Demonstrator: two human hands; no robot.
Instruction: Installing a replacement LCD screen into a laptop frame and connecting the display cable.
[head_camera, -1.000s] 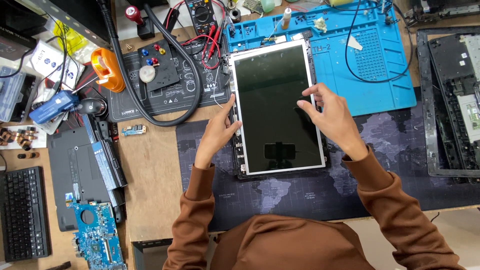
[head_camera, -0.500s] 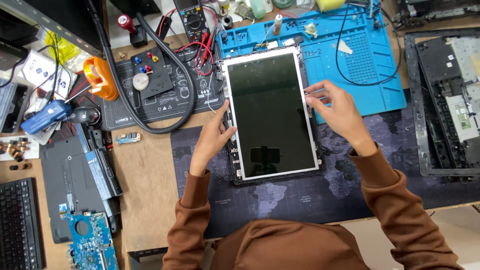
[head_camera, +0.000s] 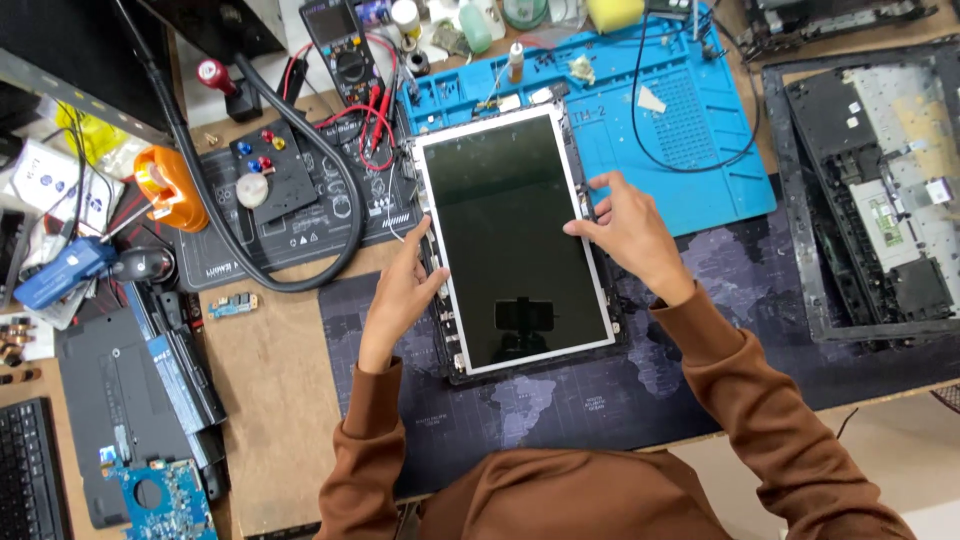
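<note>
Screen panel: the dark laptop screen panel (head_camera: 515, 240) lies face up in its black lid frame (head_camera: 455, 365) on the dark desk mat (head_camera: 560, 410), its top end over the blue repair mat (head_camera: 700, 130).
Left hand: the left hand (head_camera: 400, 295) sits at the panel's left edge, grip loosely closed, fingertips pressed on the rim and frame.
Right hand: the right hand (head_camera: 625, 235) is at the panel's right edge, thumb on the glass and fingers curled round the side, a light pinch.
Change: compared with a second ago both hands stay on the same edges and the panel looks seated as it was; mostly the view has drifted.
Left of panel: a multimeter (head_camera: 340, 45) with red leads, a black hose (head_camera: 290, 275).
Right of panel: an opened laptop base (head_camera: 880, 190).
</note>
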